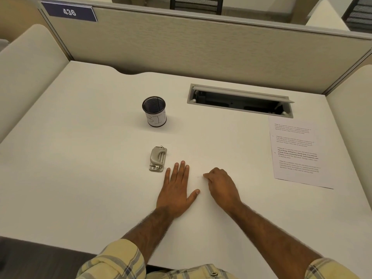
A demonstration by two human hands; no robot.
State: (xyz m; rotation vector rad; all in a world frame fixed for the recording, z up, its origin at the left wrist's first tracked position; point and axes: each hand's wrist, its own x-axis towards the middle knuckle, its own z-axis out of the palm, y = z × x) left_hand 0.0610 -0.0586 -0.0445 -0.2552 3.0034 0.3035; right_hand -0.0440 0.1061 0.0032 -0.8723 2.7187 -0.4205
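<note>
My left hand (177, 188) lies flat on the white desk (80, 158), fingers straight and spread, just right of a small grey hole punch (158, 159). My right hand (220, 185) rests beside it with its fingers curled under, fingertips down on the desk near a tiny white speck (199, 176); whether it pinches anything I cannot tell. Farther back stands a black mesh cup (154, 111) with a paper label reading "BIN". A printed sheet of paper (297, 152) lies at the right.
A grey cable slot (239, 100) with its lid open is set into the desk behind the paper. Beige partition walls (201, 47) close off the back and both sides. A sign reads 436 (69, 12).
</note>
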